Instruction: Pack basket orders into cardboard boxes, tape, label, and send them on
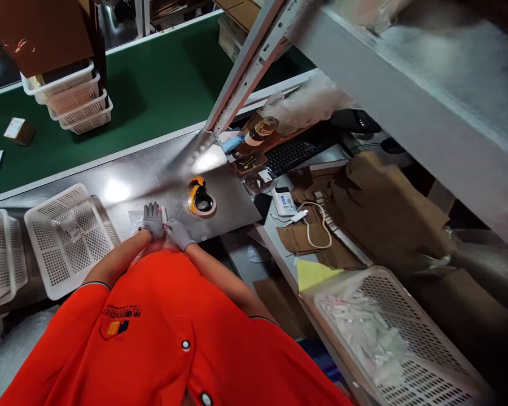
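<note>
Both my hands wear grey gloves and are close together at the near edge of the metal worktable (148,163). My left hand (153,219) lies flat with its fingers stretched out on a clear plastic bag (136,219). Beside it, my right hand (178,233) has its fingers drawn together at a small white and pink item (164,215), too small to name. Part of the plastic reaches back against my red shirt. To the right of my hands, an orange and black tape dispenser (201,198) with a roll of tape rests on the metal.
A white perforated basket (55,211) holding a labelled packet (71,228) stands left, near more upright baskets (2,254). Behind runs a green conveyor belt (161,67) with stacked baskets (84,115). At right are a metal post (249,62), keyboard (294,153), power bank (284,201) and basket (381,273).
</note>
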`<state>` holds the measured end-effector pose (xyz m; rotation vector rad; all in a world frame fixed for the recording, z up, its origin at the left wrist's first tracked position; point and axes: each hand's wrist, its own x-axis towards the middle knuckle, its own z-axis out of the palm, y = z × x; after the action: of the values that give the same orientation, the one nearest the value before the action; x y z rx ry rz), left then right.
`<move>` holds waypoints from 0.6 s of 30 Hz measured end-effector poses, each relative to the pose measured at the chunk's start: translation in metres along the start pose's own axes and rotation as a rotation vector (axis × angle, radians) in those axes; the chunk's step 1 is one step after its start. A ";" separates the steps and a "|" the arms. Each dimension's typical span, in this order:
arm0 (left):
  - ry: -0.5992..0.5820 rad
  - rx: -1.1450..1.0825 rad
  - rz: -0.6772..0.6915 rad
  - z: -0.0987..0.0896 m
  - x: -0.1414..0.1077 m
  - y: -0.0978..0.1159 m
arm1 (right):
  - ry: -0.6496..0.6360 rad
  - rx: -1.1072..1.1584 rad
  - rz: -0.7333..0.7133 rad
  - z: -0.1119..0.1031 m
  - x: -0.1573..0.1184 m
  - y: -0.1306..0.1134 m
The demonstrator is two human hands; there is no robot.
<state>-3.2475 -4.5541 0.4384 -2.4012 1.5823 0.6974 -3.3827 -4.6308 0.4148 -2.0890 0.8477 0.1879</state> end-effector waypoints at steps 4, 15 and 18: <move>0.007 0.017 0.047 0.005 -0.001 -0.006 | -0.005 -0.062 -0.090 -0.006 0.002 0.010; 0.052 -0.227 0.130 -0.012 -0.016 -0.026 | -0.056 -0.199 -0.413 0.003 0.015 0.034; 0.209 -0.313 -0.003 -0.029 -0.034 -0.053 | -0.018 -0.165 -0.400 0.000 0.015 0.041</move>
<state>-3.2022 -4.5156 0.4751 -2.7812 1.6519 0.7646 -3.3971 -4.6549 0.3819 -2.3599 0.3991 0.0622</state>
